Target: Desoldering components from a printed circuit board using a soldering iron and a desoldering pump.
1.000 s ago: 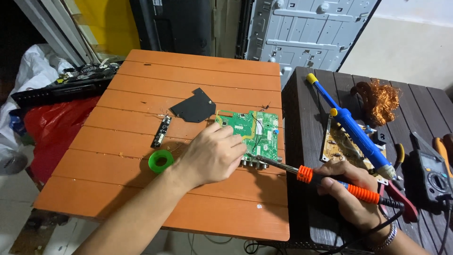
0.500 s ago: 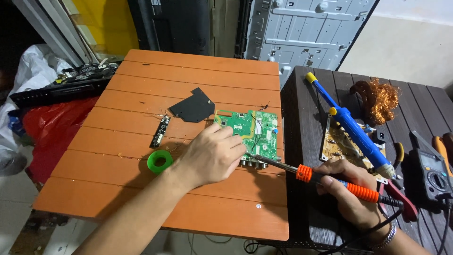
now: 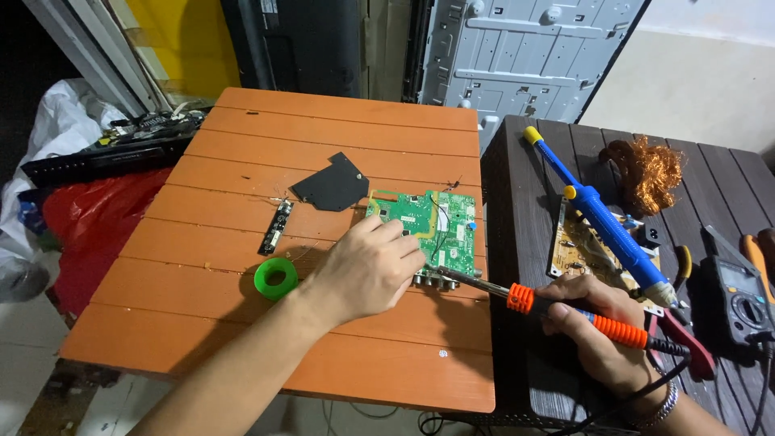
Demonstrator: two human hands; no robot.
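Observation:
A green circuit board point(image 3: 440, 222) lies on the orange slatted table point(image 3: 242, 234) near its right edge. My left hand point(image 3: 363, 270) rests on the board's near left corner, fingers curled and pressing it down. My right hand point(image 3: 601, 331) grips a soldering iron point(image 3: 565, 311) with an orange handle; its metal tip points left and meets the board's near edge, next to my left fingers.
A black plastic sheet point(image 3: 333, 184), a small black strip board point(image 3: 276, 227) and a green tape roll point(image 3: 276, 278) lie left of the board. On the dark table to the right lie a blue desoldering pump point(image 3: 597, 214), a yellow circuit board point(image 3: 575, 252), copper wire point(image 3: 646, 173), red pliers point(image 3: 686, 347) and a multimeter point(image 3: 743, 295).
Both hands stay nearly still. The soldering iron's tip remains at the board's near edge.

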